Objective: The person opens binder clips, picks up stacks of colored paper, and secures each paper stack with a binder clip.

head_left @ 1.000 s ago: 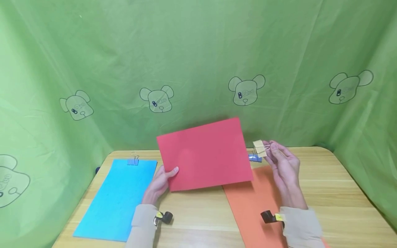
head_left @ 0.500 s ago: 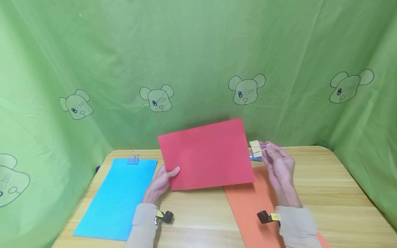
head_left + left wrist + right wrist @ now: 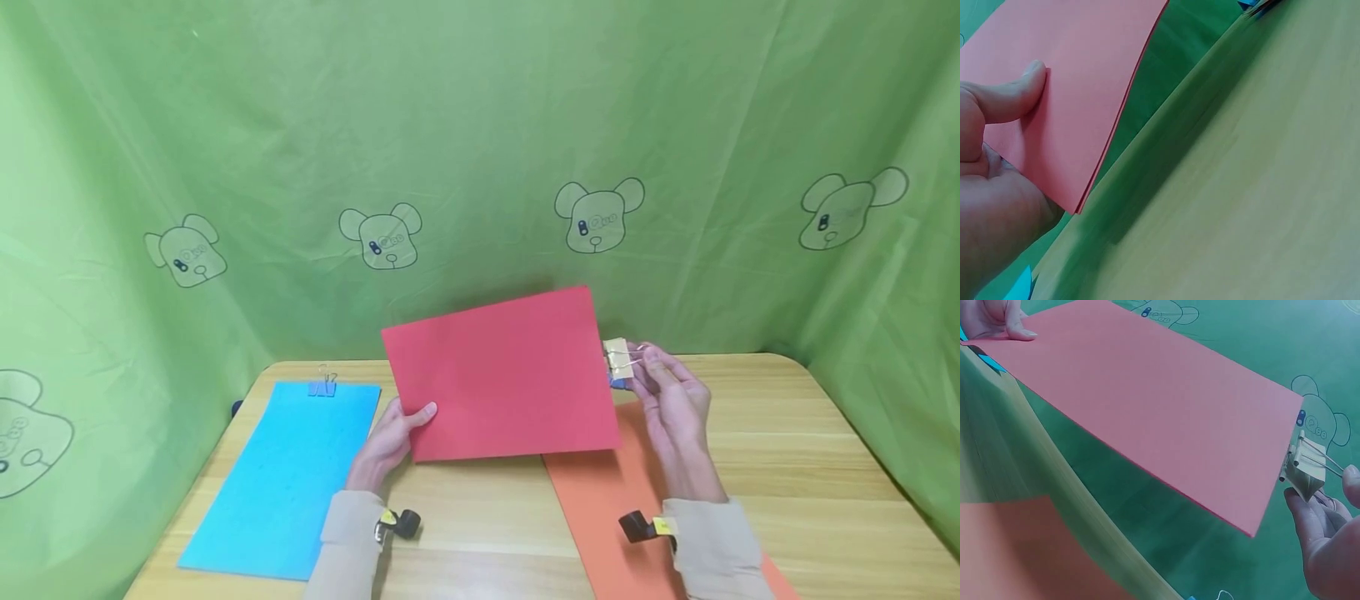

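A thin stack of red paper is held up off the table, tilted toward the head camera. My left hand grips its lower left corner, thumb across the front; the fingers behind are hidden. In the left wrist view the red sheets show more than one layer at the edge. My right hand pinches the wire handles of a pale yellow binder clip. In the right wrist view this binder clip is at the stack's right edge, mouth toward the paper; whether it bites cannot be told.
Blue paper lies at left on the wooden table, a blue binder clip on its top edge. Orange paper lies under the right arm. Another blue clip is partly hidden behind the yellow one. A green curtain surrounds the table.
My right hand has moved left with the yellow binder clip, bringing it up to the red stack's right edge. The red stack has shifted slightly right.
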Motion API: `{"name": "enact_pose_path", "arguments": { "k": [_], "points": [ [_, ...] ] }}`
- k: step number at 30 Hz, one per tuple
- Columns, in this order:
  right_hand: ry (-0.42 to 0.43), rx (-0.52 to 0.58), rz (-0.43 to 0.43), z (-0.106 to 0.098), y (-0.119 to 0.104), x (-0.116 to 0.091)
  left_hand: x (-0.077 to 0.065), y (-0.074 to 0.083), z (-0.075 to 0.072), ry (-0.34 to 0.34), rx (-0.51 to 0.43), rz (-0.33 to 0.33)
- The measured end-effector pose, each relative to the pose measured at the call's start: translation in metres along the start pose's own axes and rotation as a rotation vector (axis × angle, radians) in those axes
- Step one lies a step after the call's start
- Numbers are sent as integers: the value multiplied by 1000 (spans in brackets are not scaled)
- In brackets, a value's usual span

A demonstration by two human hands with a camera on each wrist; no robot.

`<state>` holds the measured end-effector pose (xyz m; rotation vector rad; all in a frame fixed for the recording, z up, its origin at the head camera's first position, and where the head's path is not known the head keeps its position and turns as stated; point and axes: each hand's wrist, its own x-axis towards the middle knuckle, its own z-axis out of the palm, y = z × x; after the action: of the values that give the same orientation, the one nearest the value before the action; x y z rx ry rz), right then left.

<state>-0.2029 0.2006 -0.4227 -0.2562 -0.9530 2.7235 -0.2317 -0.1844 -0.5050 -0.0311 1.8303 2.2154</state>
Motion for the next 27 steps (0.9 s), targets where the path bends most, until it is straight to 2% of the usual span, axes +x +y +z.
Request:
{"name": "enact_pose_path", "arguments": {
  "k": [8, 12, 27],
  "points": [
    [-14, 7, -20, 5, 2, -2, -1, 2, 1, 19, -4, 3],
    [6, 3, -18, 7, 6, -4, 0, 2, 0, 30, 2, 5],
    [33, -9, -25, 13, 15, -7, -2, 2, 3, 13, 28, -12]
  ]
}}
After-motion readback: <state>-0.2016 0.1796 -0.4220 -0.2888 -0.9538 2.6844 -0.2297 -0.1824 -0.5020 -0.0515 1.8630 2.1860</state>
